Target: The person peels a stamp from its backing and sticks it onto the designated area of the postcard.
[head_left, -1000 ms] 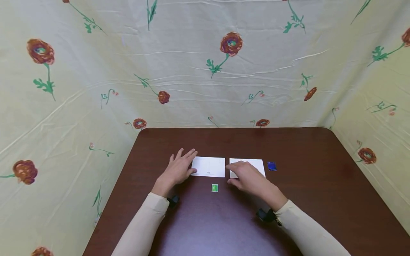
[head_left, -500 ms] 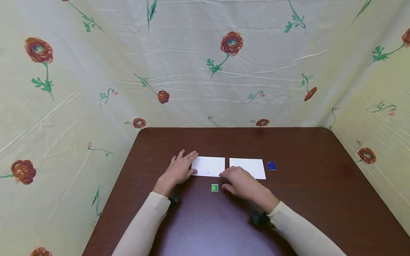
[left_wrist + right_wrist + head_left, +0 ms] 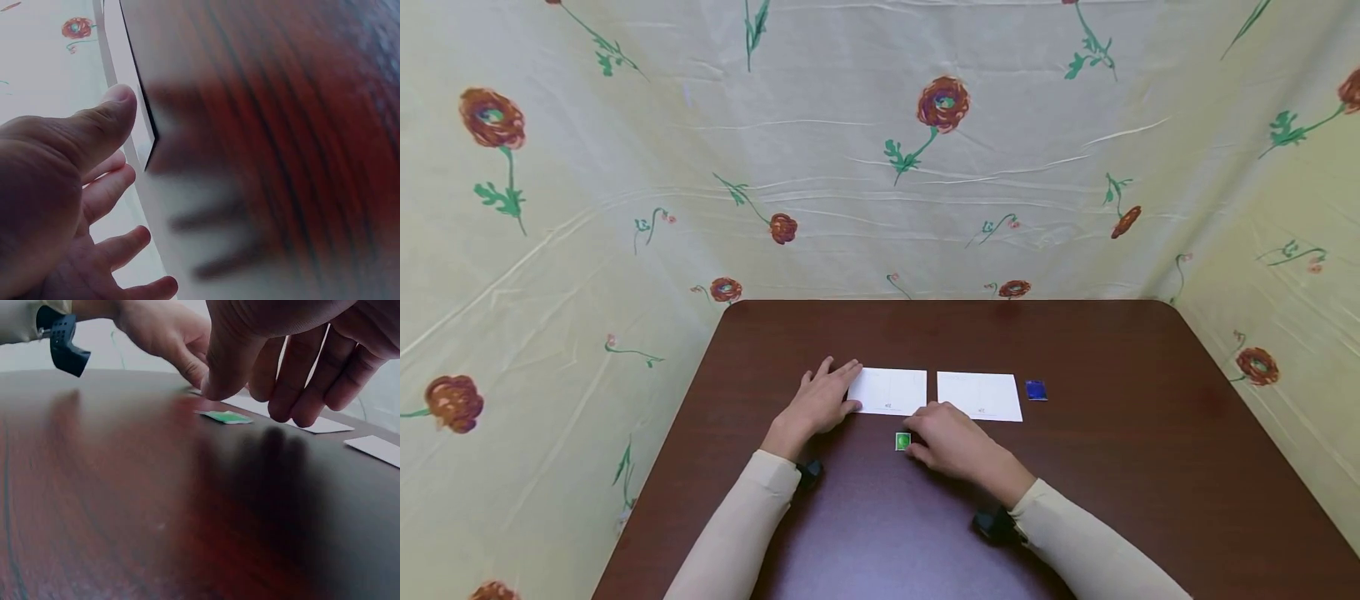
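Rests wide left grip [image 3: 817, 400] on left card's [image 3: 889, 388] edge, likely steadying it; poises narrow right grip [image 3: 953, 437] beside stamp [image 3: 902, 442].

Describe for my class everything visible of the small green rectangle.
The green rectangle is thin, with a white border and a brighter green middle, and looks like a paper stamp. It lies nearly flat on the brown table, nearer the wearer than the left white card and apart from it. The right hand is close by; contact is unclear.
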{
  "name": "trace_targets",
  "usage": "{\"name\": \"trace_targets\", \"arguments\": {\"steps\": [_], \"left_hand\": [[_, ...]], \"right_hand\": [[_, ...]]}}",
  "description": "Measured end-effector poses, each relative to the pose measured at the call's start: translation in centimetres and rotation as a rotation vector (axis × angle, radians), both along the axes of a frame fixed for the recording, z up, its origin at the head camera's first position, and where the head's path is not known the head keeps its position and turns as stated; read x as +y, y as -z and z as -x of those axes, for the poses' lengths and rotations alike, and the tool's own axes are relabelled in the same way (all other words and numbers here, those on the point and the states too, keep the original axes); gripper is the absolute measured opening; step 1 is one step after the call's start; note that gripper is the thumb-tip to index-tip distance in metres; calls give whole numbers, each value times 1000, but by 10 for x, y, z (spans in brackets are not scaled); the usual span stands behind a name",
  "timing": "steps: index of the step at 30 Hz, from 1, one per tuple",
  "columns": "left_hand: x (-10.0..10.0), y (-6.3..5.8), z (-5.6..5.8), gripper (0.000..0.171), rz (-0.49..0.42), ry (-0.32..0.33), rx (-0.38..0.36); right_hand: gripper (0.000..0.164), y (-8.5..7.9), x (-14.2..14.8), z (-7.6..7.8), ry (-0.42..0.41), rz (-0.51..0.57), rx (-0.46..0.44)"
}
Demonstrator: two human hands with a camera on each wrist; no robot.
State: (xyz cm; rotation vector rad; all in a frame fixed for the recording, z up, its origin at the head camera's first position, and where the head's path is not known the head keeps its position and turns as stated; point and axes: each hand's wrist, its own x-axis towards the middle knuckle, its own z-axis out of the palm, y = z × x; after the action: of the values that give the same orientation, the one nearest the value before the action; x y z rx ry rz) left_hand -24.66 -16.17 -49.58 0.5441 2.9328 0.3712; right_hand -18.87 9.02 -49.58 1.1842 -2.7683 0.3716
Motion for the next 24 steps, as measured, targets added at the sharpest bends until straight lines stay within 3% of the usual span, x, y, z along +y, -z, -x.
{"name": "trace_targets", "arguments": {"steps": [14,24], "left_hand": [[-1,5,1,70,8,-36,-39],[1,5,0,68,-2,-51,-40]], "right_hand": [[15,13,-9,-3,89,-19,79],[18,10,-11,-4,117,-10,43]]}}
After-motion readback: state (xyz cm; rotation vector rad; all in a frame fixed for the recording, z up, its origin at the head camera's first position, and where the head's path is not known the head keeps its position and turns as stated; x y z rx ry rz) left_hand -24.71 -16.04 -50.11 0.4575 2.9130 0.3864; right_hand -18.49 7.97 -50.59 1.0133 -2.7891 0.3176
